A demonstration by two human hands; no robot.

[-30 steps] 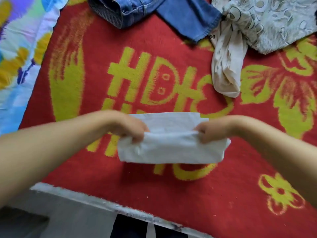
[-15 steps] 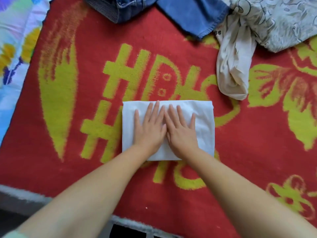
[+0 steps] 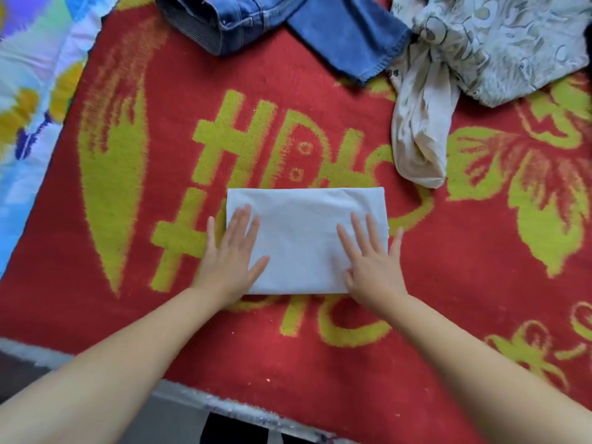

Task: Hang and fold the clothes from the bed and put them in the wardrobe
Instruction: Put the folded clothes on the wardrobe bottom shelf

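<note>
Sliding apart: left hand (image 3: 229, 254), right hand (image 3: 373, 261) (flat) on folded white cloth (image 3: 304, 238).

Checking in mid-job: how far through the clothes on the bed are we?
Done: one white garment lies folded into a neat rectangle on the red blanket. In hand: the left hand and right hand press it flat at its two ends. Left: the denim piece and the patterned grey garment lie unfolded; no wardrobe is in view.

A big red blanket (image 3: 288, 84) with yellow shapes and flowers covers the bed. A bright sheet (image 3: 35, 100) in blue, yellow and purple lies at the left. Grey floor (image 3: 166, 421) shows below the bed's edge.
</note>
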